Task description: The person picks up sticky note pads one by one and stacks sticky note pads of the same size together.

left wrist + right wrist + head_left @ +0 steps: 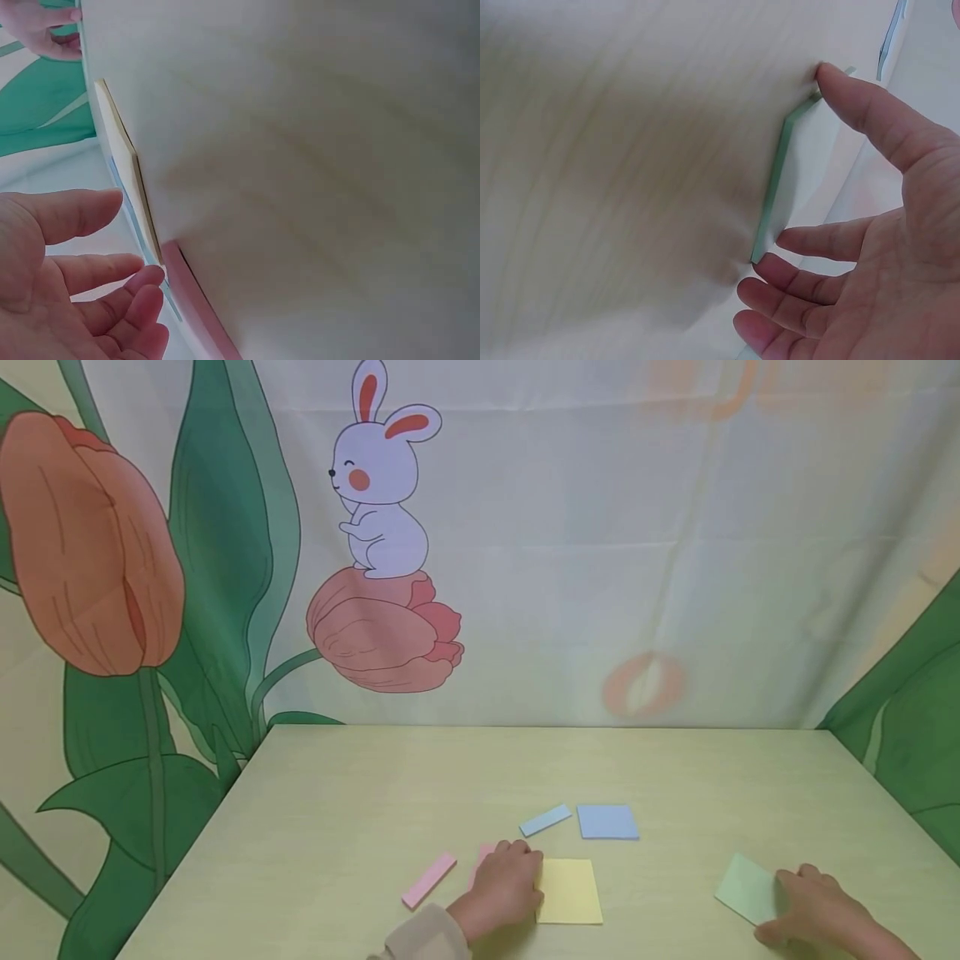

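Note:
My right hand (817, 906) is at a green sticky-note pad (744, 889) on the right of the table. In the right wrist view, the thumb and fingers hold this green pad (775, 180) across its opposite edges. Over the pink sticky-note pad (482, 858), my left hand (504, 887) covers most of it, beside a yellow sticky-note pad (570, 892). The left wrist view has the left hand (67, 277) with loosely bent fingers and thumb apart, fingertips close to a pink edge (196, 304). Nothing shows between them.
A narrow pink strip pad (429, 881) lies left of the left hand. Farther back are a narrow light-blue strip pad (546, 821) and a blue square pad (607, 822). The pale table (337, 802) ends at a printed curtain (555, 568) behind.

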### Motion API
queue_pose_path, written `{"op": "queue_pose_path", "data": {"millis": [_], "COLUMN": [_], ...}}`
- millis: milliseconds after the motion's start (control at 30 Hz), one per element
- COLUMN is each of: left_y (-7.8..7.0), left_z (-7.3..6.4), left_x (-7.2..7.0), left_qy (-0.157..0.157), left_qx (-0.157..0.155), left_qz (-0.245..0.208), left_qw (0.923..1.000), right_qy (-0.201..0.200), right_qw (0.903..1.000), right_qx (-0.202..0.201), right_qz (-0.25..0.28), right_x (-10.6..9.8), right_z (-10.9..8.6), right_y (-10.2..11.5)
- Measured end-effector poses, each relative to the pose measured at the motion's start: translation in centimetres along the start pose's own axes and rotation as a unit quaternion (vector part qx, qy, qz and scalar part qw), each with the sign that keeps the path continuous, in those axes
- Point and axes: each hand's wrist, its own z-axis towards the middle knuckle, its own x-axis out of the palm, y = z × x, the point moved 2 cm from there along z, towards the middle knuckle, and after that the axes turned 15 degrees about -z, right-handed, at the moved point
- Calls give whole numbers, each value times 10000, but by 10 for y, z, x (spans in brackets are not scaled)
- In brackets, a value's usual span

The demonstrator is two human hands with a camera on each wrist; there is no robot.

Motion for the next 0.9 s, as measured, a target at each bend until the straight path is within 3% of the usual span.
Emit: {"op": "queue_pose_path", "data": {"millis": [267,533,900], "left_y": [2,0,-4], "left_z": [5,5,4], "left_x": [-2,-4,-10], "left_qy": [45,-22,136], "left_qx": [-29,105,102], "left_qz": [2,190,318], "left_qw": [10000,9998,9993], "right_qy": [-29,-19,68], "right_qw": [9999,9998,9998], "right_qx": [-107,-169,-197], "right_qz": [-44,-40,-65], "right_x": [-11,-8,-2], "right_z": [-15,-11,-3], "right_y": [7,3,-2]}}
